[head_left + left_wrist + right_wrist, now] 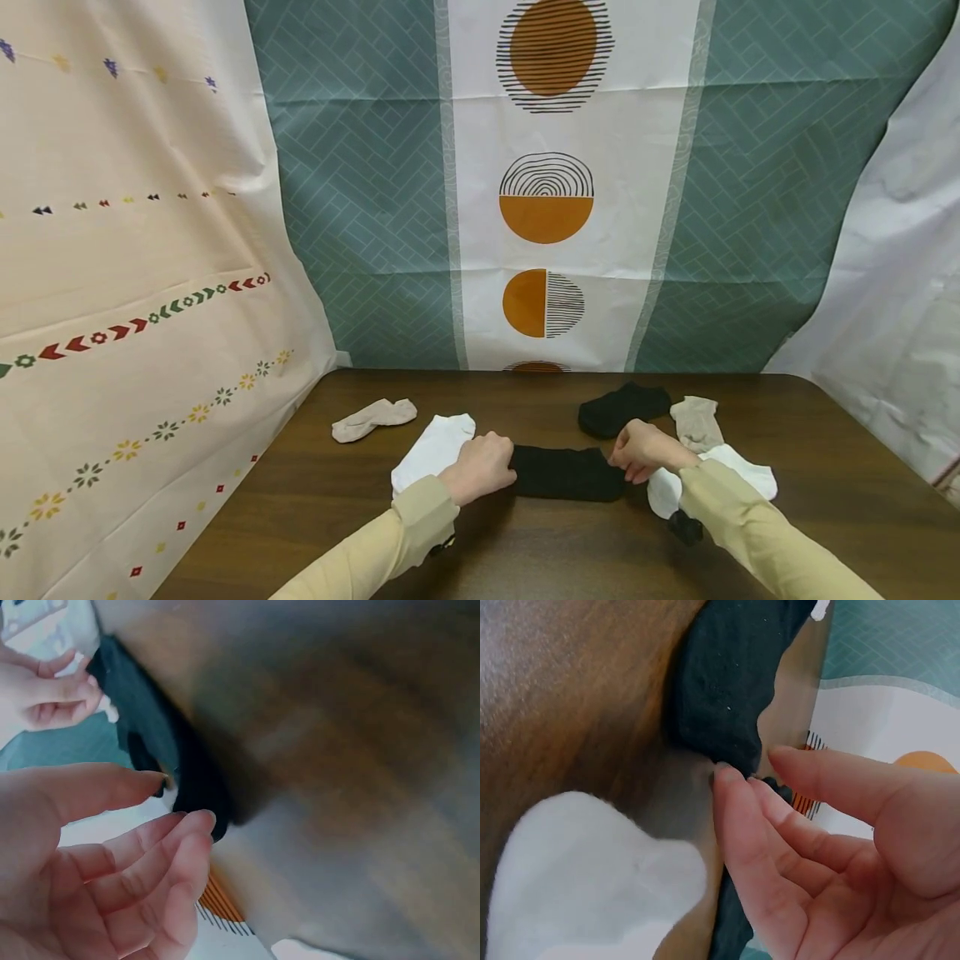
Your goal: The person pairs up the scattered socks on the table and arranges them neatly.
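A black sock [567,473] lies stretched flat across the middle of the dark wooden table, between both hands. At its left end is my left hand [482,467]; in the left wrist view its bent fingertips [201,822] touch the fabric, with a gap to the thumb. My right hand [647,450] is at the other end. In the right wrist view, its fingertips [727,771] meet the sock's edge while the thumb stands apart. A white sock [438,450] lies beside my left hand, partly hidden by it. Another white sock [592,870] lies under my right forearm.
Behind my right hand lies a black sock [618,410], with a beige sock [697,423] to its right. Another beige sock [372,419] lies at the back left. Patterned cloth [360,208] hangs behind the table [525,558] and along its sides.
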The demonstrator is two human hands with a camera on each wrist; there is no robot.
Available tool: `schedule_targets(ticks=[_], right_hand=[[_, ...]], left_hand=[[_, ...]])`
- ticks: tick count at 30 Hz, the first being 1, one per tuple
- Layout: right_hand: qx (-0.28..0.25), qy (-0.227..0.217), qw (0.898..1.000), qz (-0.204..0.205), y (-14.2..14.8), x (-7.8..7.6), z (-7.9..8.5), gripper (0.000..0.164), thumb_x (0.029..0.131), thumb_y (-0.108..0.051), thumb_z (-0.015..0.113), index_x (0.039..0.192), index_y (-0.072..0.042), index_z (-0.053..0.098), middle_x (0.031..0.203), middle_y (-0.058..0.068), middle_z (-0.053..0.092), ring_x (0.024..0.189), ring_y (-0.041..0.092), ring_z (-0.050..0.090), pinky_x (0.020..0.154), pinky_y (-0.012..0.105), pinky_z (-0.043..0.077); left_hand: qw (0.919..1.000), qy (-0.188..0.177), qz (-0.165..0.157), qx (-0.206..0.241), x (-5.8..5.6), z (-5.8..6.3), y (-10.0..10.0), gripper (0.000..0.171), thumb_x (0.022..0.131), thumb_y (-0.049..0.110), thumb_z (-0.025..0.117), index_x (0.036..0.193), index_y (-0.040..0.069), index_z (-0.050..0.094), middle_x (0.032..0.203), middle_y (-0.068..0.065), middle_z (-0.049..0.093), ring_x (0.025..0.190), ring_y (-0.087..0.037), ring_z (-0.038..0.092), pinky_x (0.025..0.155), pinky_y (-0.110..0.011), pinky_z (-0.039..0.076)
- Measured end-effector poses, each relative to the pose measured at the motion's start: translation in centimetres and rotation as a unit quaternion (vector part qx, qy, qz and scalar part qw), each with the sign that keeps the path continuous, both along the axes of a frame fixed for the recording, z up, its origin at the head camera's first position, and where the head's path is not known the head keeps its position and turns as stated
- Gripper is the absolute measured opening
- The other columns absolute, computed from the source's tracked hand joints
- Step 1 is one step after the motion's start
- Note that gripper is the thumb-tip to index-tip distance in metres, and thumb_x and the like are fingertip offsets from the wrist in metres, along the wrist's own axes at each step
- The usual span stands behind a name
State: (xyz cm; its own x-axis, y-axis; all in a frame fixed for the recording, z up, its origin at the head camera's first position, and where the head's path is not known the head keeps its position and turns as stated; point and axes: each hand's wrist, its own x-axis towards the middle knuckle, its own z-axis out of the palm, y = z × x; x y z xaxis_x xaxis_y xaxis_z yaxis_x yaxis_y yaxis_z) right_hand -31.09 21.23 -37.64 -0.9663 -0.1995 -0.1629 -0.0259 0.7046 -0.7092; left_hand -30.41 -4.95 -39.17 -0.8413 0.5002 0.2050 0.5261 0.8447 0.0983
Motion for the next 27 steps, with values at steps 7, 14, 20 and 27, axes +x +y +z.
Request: schedule_targets(ticks=[7, 14, 20, 27], right_hand=[[-0.022, 0.03, 0.999, -0.032, 0.4, -0.3, 0.5, 0.007, 0.079, -0.001, 0.064, 0.075, 0.004, 0.06, 0.059, 0.01, 0.058, 0.049, 0.017, 0.057, 0.049, 0.03, 0.049], [-0.02, 0.064, 0.997, -0.042, 0.7, -0.8, 0.7, 0.007, 0.08, 0.0, 0.063, 0.076, 0.005, 0.061, 0.059, 0.009, 0.057, 0.051, 0.017, 0.057, 0.048, 0.029, 0.048], [-0.023, 0.097, 0.994, -0.043, 1.2, -1.2, 0.7, 0.006, 0.082, 0.001, 0.06, 0.078, 0.006, 0.059, 0.06, 0.008, 0.057, 0.052, 0.017, 0.057, 0.048, 0.03, 0.049], [-0.028, 0.125, 0.99, -0.05, 1.6, -1.9, 0.7, 0.007, 0.083, -0.001, 0.06, 0.079, 0.004, 0.058, 0.059, 0.008, 0.056, 0.052, 0.017, 0.056, 0.047, 0.029, 0.048]], left_hand=[[0.9992, 0.016, -0.01, 0.035, -0.8, 0.7, 0.3, 0.032, 0.079, 0.021, 0.066, 0.056, 0.014, 0.046, 0.046, 0.007, 0.038, 0.04, -0.007, 0.036, 0.036, -0.024, 0.031], [0.9977, 0.025, -0.024, 0.058, -1.4, 0.9, 1.0, 0.028, 0.08, 0.018, 0.064, 0.058, 0.013, 0.048, 0.049, 0.006, 0.04, 0.041, -0.008, 0.037, 0.038, -0.023, 0.03], [0.9969, 0.03, -0.015, 0.071, -2.1, 1.2, 1.7, 0.025, 0.081, 0.02, 0.064, 0.061, 0.015, 0.051, 0.051, 0.008, 0.042, 0.043, -0.008, 0.041, 0.04, -0.025, 0.034], [0.9948, 0.043, -0.016, 0.09, -2.7, 1.5, 2.4, 0.017, 0.084, 0.021, 0.062, 0.07, 0.014, 0.055, 0.055, 0.008, 0.043, 0.046, -0.008, 0.041, 0.04, -0.024, 0.034]])
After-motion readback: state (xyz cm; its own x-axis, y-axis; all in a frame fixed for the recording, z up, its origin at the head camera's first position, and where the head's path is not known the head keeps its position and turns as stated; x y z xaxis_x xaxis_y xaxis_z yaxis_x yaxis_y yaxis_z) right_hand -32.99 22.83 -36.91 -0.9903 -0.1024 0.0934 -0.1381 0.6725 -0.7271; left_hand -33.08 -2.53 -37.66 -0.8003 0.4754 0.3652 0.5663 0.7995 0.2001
